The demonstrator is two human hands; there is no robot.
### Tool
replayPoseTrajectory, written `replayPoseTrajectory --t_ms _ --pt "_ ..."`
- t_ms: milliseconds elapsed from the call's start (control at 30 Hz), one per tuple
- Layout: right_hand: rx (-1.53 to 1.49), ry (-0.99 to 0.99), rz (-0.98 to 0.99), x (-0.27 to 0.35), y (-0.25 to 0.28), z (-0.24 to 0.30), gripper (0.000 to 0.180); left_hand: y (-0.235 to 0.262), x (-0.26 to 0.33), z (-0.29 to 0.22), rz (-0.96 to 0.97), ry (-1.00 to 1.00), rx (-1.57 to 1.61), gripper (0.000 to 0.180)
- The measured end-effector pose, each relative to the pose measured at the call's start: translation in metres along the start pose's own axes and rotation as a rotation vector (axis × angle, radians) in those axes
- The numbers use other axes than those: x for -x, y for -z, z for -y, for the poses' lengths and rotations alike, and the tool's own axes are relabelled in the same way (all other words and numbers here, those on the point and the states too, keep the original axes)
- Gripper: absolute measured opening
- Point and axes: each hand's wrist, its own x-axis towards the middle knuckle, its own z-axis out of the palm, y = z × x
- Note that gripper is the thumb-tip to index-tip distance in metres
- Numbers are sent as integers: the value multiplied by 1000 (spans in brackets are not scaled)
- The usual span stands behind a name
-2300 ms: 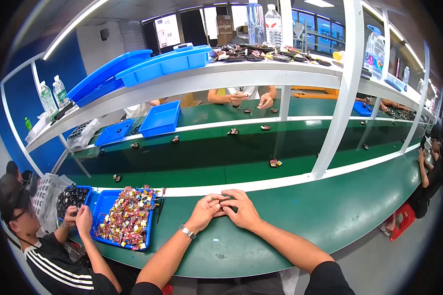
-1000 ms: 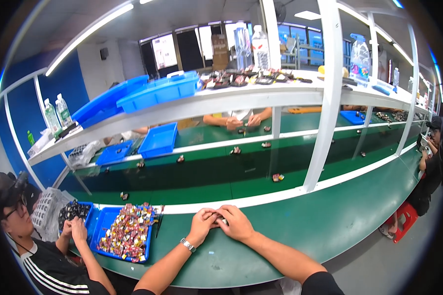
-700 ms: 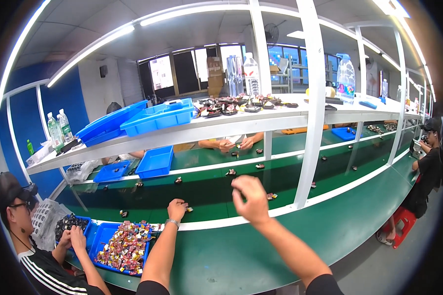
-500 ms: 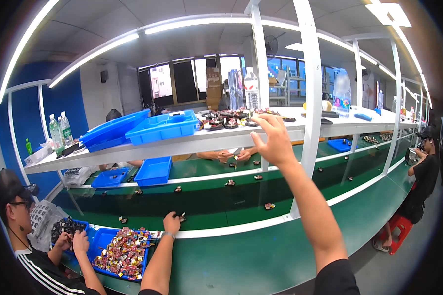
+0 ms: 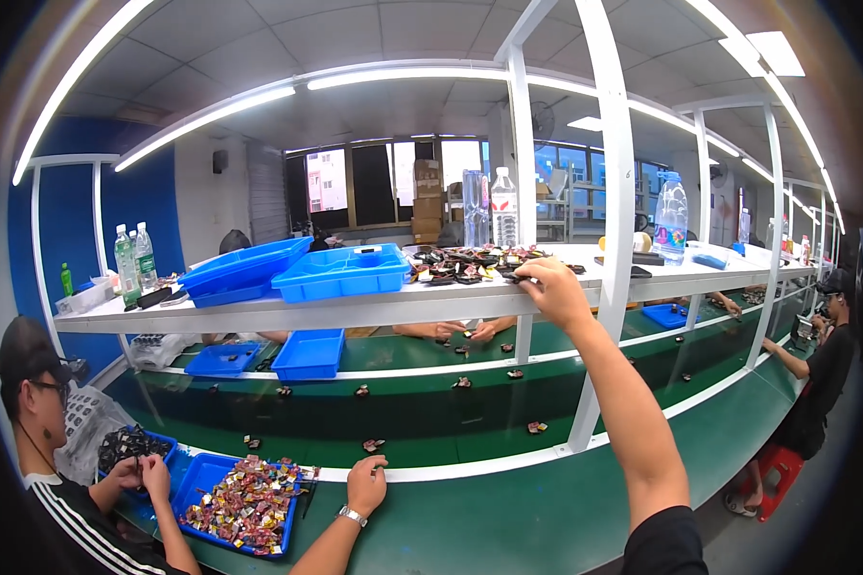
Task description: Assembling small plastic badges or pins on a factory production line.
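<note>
My right hand (image 5: 554, 287) is up at the shelf, fingers pinched on a small dark part (image 5: 514, 279) at the pile (image 5: 470, 265) just left of it. My left hand (image 5: 365, 484) rests low on the white belt edge (image 5: 470, 469), fingers loose, holding nothing, far below the pile.

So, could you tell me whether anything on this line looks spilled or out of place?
Nothing stands out. The right hand reaches a tidy pile of small parts on the upper shelf; the left hand rests beside a blue tray that contains its colourful pieces.
</note>
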Motion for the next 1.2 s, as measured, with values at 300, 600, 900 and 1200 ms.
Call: replayPoseTrajectory --t_ms 300,600,900,1200 --pt "-959 -666 25 97 -14 81 16 4 6 -56 167 192 266 13" --pt "-1007 -976 393 254 -133 144 16 4 15 -69 623 604 1085 38" --pt "-705 -528 214 289 -153 165 18 1 30 -50 612 662 1039 39" --pt "-467 -369 239 291 -157 167 24 -8 32 -52 491 674 1062 36"
